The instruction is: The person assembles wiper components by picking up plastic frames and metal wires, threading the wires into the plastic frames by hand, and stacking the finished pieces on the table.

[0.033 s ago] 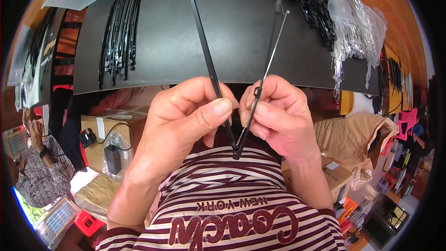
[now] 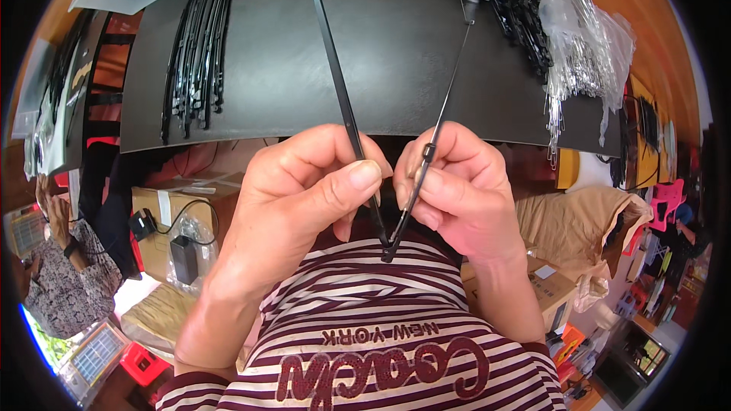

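Observation:
My left hand point(image 2: 304, 183) pinches a long, thin, flat black bar point(image 2: 332, 53) between thumb and fingers. The bar rises from my lap to over the table and has a small hole at its top end. My right hand point(image 2: 461, 186) pinches a slim metal rod point(image 2: 449, 91) with a small black collar point(image 2: 429, 152) just above the thumb. Bar and rod lean apart in a V and meet at a dark joint point(image 2: 389, 251) in front of my striped shirt. Part of each piece is hidden by my fingers.
On the dark table point(image 2: 266, 68), a row of black strips point(image 2: 199, 53) lies at left. Black parts point(image 2: 518, 23) are heaped at the far right beside a clear bag point(image 2: 582, 53) of thin wires. A cardboard box point(image 2: 183, 221) stands at lower left; another person point(image 2: 72, 274) sits beyond it.
The rod in my right hand has tilted slightly to the right, and its collar has shifted that way. A dark grey cylindrical piece near the rod's top also sits farther right. My left hand holds still.

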Available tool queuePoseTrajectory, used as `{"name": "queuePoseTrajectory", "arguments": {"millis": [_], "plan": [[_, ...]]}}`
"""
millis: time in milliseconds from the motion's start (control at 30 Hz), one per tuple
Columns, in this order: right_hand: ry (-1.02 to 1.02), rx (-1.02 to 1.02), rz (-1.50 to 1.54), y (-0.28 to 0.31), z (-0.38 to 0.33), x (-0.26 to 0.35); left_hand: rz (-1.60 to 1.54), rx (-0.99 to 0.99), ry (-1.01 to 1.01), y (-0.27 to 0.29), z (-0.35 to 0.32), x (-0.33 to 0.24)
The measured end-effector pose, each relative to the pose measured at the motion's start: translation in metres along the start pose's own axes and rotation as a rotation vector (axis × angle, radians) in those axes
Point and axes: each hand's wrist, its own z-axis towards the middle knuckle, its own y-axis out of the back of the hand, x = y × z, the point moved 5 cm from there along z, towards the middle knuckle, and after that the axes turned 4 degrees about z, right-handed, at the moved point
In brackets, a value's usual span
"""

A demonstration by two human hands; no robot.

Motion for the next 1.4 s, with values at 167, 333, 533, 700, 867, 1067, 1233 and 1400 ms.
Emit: {"name": "queuePoseTrajectory", "arguments": {"millis": [167, 333, 533, 700, 867, 1067, 1233, 1400], "plan": [[0.023, 0.064, -0.035, -0.002, -0.001, -0.001, -0.031, -0.005, -0.017, 0.002, -0.003, -0.003], [0.0, 0.082, -0.029, -0.002, 0.0, -0.006, -0.061, -0.005, -0.035, 0.002, -0.009, -0.006], [0.024, 0.094, -0.017, -0.006, 0.003, -0.007, -0.046, 0.014, -0.073, 0.004, -0.013, -0.006], [0.013, 0.093, -0.037, -0.008, 0.003, -0.007, -0.011, 0.06, -0.151, 0.008, -0.019, -0.006], [-0.092, -0.011, 0.01, -0.007, 0.004, -0.014, 0.1, 0.057, -0.31, 0.006, -0.021, -0.014], [0.047, -0.104, -0.149, -0.015, 0.002, -0.001, 0.261, 0.038, -0.348, 0.007, -0.022, -0.02], [0.104, -0.076, -0.389, -0.024, 0.007, 0.008, 0.393, -0.105, -0.365, 0.003, -0.016, -0.009], [0.267, -0.031, -0.601, -0.026, 0.007, 0.011, 0.257, -0.121, -0.179, 0.003, -0.011, 0.005]]}}
